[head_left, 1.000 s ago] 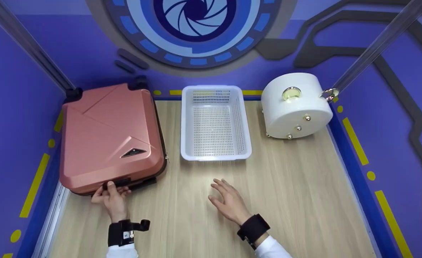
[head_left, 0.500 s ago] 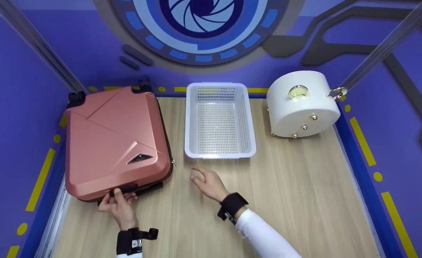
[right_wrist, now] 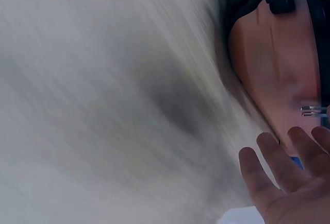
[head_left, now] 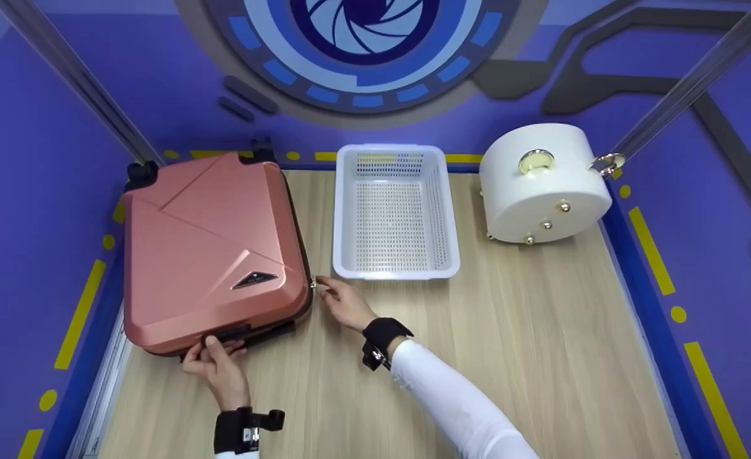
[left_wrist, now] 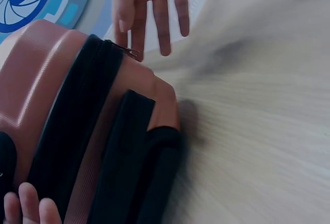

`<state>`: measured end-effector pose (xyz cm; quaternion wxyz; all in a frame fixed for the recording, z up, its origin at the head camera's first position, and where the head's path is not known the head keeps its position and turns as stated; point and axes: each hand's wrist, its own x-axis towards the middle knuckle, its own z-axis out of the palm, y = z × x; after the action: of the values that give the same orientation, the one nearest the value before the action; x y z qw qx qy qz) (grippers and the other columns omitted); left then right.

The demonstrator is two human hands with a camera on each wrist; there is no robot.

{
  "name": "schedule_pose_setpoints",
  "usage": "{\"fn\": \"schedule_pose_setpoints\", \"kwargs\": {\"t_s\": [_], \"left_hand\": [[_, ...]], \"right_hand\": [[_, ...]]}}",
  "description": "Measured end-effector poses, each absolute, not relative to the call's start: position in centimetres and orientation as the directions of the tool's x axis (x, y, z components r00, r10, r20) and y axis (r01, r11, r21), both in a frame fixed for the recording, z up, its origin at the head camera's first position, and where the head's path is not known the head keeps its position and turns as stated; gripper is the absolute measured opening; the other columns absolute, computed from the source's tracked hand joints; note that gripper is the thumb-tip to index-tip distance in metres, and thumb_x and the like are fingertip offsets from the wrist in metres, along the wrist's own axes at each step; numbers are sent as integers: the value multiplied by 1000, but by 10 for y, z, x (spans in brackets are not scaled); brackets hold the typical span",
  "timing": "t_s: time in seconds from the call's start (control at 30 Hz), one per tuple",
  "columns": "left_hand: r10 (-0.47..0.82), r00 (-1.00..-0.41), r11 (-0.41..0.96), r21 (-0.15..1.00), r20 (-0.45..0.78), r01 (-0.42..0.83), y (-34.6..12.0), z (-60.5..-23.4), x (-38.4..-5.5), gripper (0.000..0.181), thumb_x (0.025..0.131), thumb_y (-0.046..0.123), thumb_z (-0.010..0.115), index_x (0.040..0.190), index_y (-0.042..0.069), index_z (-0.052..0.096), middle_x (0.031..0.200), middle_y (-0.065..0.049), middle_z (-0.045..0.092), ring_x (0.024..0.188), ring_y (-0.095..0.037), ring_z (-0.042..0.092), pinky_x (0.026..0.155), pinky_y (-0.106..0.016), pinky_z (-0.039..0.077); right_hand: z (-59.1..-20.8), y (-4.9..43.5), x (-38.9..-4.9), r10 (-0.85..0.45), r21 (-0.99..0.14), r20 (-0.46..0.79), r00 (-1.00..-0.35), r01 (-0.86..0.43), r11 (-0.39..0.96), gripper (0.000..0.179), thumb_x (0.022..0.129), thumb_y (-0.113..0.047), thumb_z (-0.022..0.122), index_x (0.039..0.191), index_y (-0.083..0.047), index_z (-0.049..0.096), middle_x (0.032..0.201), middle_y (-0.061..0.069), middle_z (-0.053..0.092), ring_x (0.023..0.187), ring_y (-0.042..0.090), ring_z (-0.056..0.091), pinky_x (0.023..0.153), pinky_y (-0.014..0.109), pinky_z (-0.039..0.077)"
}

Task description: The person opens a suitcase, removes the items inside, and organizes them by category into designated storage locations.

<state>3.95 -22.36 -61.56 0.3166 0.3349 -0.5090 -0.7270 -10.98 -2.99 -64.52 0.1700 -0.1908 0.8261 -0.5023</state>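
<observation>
A rose-pink hard-shell suitcase point(head_left: 216, 223) lies flat on the left of the wooden table, its black wheels toward the back wall. My left hand point(head_left: 222, 373) grips the black carry handle point(head_left: 229, 333) on the suitcase's near side, thumb on top. In the left wrist view, fingertips point(left_wrist: 29, 203) show at the lower left edge. My right hand point(head_left: 347, 306) reaches the suitcase's near right corner, its fingertips right at the metal zipper pulls point(right_wrist: 312, 111). Its other fingers are straight and spread in the right wrist view. The dark zipper band point(left_wrist: 77, 116) runs along the suitcase's side.
Right of the suitcase stands a white plastic basket point(head_left: 396, 275) with perforated walls. A white rounded case point(head_left: 541, 191) with gold-coloured studs and ring handles is at the back right. Purple walls point(head_left: 44, 159) enclose the table at left, back and right.
My right hand has moved left from in front of the basket to the suitcase's zipper pulls. The left hand keeps its grip on the handle. The head view has shifted slightly.
</observation>
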Motion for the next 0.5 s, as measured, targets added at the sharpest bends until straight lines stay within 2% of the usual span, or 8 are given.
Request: {"fn": "schedule_pose_setpoints", "kwargs": {"t_s": [0.23, 0.33, 0.5], "left_hand": [[-823, -519, -313, 947, -233, 72, -230, -622, 44, 9, 113, 23, 32, 113, 16, 27, 89, -6, 57, 73, -14, 66, 66, -23, 52], [-810, -497, -371, 928, -311, 24, -233, -626, 45, 8, 111, 16, 33, 113, 16, 25, 97, -6, 54, 76, -13, 64, 67, -23, 49], [-802, -485, -380, 924, -348, -35, -231, -632, 42, 25, 106, 7, 42, 120, 15, 22, 113, -4, 39, 83, -13, 57, 70, -21, 46]], "right_hand": [[-646, -43, -112, -452, -901, -63, -890, -145, 410, 32, 102, 0, 57, 132, 2, 65, 126, 17, 71, 115, 31, 69, 99, 38, 55], [-647, -45, -114, -431, -897, -54, -901, -146, 418, 27, 101, 1, 58, 127, 4, 67, 119, 17, 73, 111, 29, 69, 97, 37, 55], [-647, -45, -115, -417, -881, -38, -908, -166, 444, 21, 101, 2, 57, 116, 6, 71, 104, 15, 74, 91, 21, 69, 83, 30, 56]]}}
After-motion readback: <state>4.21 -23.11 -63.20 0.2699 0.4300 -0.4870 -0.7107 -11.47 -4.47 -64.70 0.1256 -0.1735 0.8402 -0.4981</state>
